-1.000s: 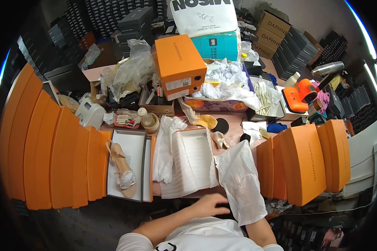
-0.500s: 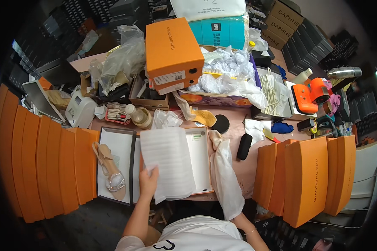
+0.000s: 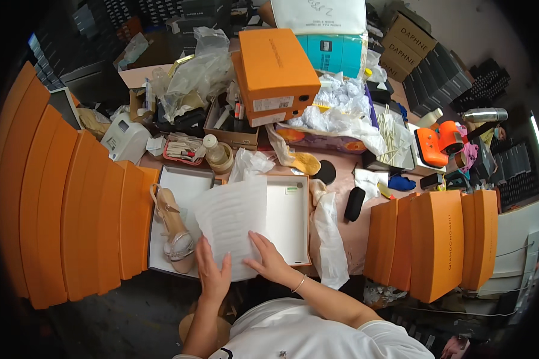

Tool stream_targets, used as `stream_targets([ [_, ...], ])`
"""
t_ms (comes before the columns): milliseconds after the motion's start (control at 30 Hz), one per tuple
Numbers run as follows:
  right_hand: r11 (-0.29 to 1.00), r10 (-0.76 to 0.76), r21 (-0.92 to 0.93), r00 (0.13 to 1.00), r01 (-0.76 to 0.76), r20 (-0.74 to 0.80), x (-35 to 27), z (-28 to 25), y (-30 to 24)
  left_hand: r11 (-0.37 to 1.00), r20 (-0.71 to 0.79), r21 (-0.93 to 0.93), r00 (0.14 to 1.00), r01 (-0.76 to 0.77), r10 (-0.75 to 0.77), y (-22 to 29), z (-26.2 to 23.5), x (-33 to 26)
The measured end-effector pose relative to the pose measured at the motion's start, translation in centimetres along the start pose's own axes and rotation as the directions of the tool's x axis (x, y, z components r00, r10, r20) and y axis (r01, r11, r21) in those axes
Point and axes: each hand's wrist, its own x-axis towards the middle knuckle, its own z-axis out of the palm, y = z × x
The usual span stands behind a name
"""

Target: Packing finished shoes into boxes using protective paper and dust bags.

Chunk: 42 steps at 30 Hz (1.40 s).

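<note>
A sheet of white tissue paper (image 3: pixel 233 221) lies over the left part of an open orange shoebox (image 3: pixel 293 221) with a white inside. My left hand (image 3: pixel 212 272) grips the sheet's lower edge. My right hand (image 3: pixel 269 260) lies flat on the sheet, fingers spread. Left of the box, its lid (image 3: pixel 185 179) lies upturned with a beige heeled sandal (image 3: pixel 170 230) in it. A second sandal (image 3: pixel 302 161) lies on its side beyond the box.
Rows of orange shoeboxes stand on edge at the left (image 3: pixel 72 215) and right (image 3: pixel 437 239). A white cloth bag (image 3: pixel 329 239) hangs over the table's front. Behind are a stacked orange box (image 3: pixel 275 72), crumpled paper, a tape roll (image 3: pixel 218 155) and an orange tape dispenser (image 3: pixel 437 143).
My left hand has drawn the sheet down over the box and now grips its lower edge. My right hand has come up onto the sheet.
</note>
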Motion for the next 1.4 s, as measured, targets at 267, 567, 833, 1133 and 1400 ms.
stream_targets([
  [267,0.971,-0.193,-0.038,0.866,0.237,0.461,1.0,0.6,0.0,0.854,0.468,-0.266,0.834,0.446,-0.29,-5.7,8.3,-0.8],
  [567,0.758,0.096,-0.64,0.992,-0.126,-0.082,10.3,-7.4,13.2,0.944,0.144,-0.009,0.935,0.329,-0.324,-9.1,13.7,0.8],
  [833,0.328,0.103,-0.943,0.99,0.061,0.1,13.0,-7.1,15.4,0.909,0.085,0.4,0.983,0.118,-0.165,-12.9,15.6,-2.1],
  [1133,0.903,0.051,-0.429,0.985,0.026,0.166,6.1,-5.4,8.0,0.923,0.065,0.344,0.976,0.172,-0.206,-10.1,14.3,-0.6],
  [1400,0.868,-0.09,-0.473,0.984,0.152,0.151,-6.5,-1.0,3.7,0.938,0.085,0.329,0.987,0.104,-0.14,-10.2,13.8,-0.4],
])
